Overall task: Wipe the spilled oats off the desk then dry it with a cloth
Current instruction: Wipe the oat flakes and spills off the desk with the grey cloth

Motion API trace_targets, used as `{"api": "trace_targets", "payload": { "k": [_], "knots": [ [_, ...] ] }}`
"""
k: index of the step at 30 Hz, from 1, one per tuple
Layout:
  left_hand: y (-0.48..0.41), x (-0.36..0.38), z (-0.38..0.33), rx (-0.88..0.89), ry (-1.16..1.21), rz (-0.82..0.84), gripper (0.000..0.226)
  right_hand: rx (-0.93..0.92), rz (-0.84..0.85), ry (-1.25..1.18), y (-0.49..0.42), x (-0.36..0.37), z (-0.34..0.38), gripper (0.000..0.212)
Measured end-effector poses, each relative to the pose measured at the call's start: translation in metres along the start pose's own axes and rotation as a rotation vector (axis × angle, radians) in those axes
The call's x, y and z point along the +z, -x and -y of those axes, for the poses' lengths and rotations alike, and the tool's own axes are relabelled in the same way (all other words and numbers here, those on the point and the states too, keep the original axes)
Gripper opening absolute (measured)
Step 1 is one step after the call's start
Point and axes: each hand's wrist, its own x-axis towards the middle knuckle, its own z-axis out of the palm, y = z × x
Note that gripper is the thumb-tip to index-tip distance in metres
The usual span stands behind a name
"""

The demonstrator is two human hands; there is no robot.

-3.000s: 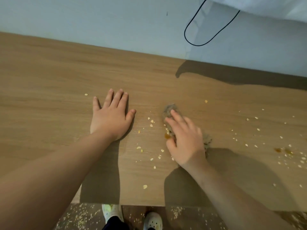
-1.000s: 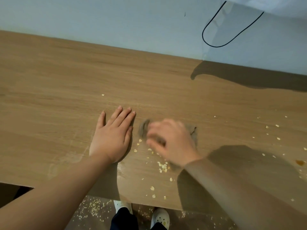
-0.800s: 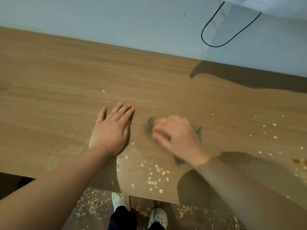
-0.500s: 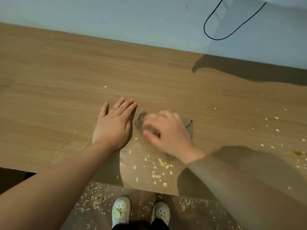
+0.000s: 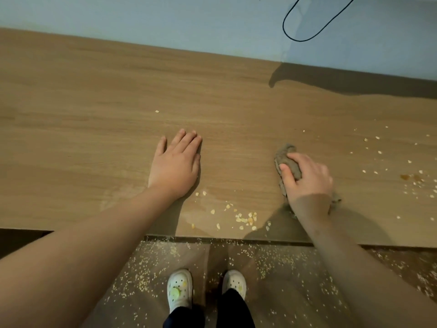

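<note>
Desk (image 5: 94,114) wooden; oats (image 5: 246,218) judged light, loose, at near edge | right hand (image 5: 307,181) gripped soft wadded cloth (image 5: 287,159) from above | left hand (image 5: 175,169) flat, open

A pair of white perforated clogs (image 5: 180,284), one bearing a green charm, stands side by side on the brown floor (image 5: 286,294) just below the near edge of the desk (image 5: 82,102), with dark trouser legs (image 5: 235,311) rising above them. Behind the desk's far edge runs a pale blue-grey wall (image 5: 142,17), where a thin black cable (image 5: 298,40) hangs in a loop toward the right end.
</note>
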Motion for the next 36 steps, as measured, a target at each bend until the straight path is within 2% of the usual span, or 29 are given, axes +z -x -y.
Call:
{"api": "trace_targets", "payload": {
  "k": [3, 5, 8, 9, 11, 13, 15, 19, 23, 25, 27, 30, 32, 36],
  "knots": [
    [0.024, -0.008, 0.015, 0.130, -0.039, 0.087, 0.067, 0.015, -0.052, -0.017, 0.045, 0.010, 0.030, 0.036],
    [0.043, -0.013, 0.030, 0.198, -0.079, 0.138, 0.073, -0.043, 0.047, -0.017, 0.068, 0.018, 0.065, 0.040],
    [0.066, -0.021, 0.061, 0.251, -0.164, 0.146, 0.065, -0.135, 0.220, -0.086, 0.081, 0.023, 0.100, 0.045],
    [0.072, -0.025, 0.071, 0.236, -0.180, 0.153, 0.064, -0.107, 0.228, -0.138, 0.078, 0.018, 0.100, 0.045],
    [0.081, -0.030, 0.091, 0.174, -0.194, 0.173, 0.066, 0.008, 0.131, -0.186, 0.066, 0.007, 0.083, 0.044],
    [0.086, -0.030, 0.100, 0.102, -0.180, 0.158, 0.071, 0.169, -0.005, -0.095, 0.046, 0.001, 0.053, 0.041],
    [0.088, -0.029, 0.101, 0.072, -0.172, 0.153, 0.072, 0.262, -0.023, 0.032, 0.033, 0.005, 0.043, 0.041],
    [0.090, -0.024, 0.100, 0.053, -0.148, 0.139, 0.071, 0.100, 0.072, -0.007, 0.030, 0.034, 0.092, 0.048],
    [0.089, -0.025, 0.100, 0.048, -0.184, 0.154, 0.065, -0.306, 0.316, -0.055, 0.057, 0.046, 0.145, 0.047],
    [0.090, -0.025, 0.100, 0.051, -0.159, 0.143, 0.064, -0.410, 0.414, -0.059, 0.063, 0.038, 0.144, 0.046],
    [0.090, -0.025, 0.100, 0.063, -0.162, 0.139, 0.066, -0.330, 0.403, -0.069, 0.049, 0.027, 0.127, 0.045],
    [0.089, -0.026, 0.100, 0.061, -0.166, 0.142, 0.061, -0.094, 0.250, -0.073, 0.017, 0.021, 0.104, 0.046],
    [0.089, -0.026, 0.100, 0.057, -0.162, 0.137, 0.060, -0.137, 0.230, -0.008, 0.019, 0.026, 0.108, 0.045],
    [0.089, -0.026, 0.099, 0.052, -0.168, 0.134, 0.062, -0.294, 0.352, 0.041, 0.064, 0.035, 0.135, 0.045]
  ]
}}
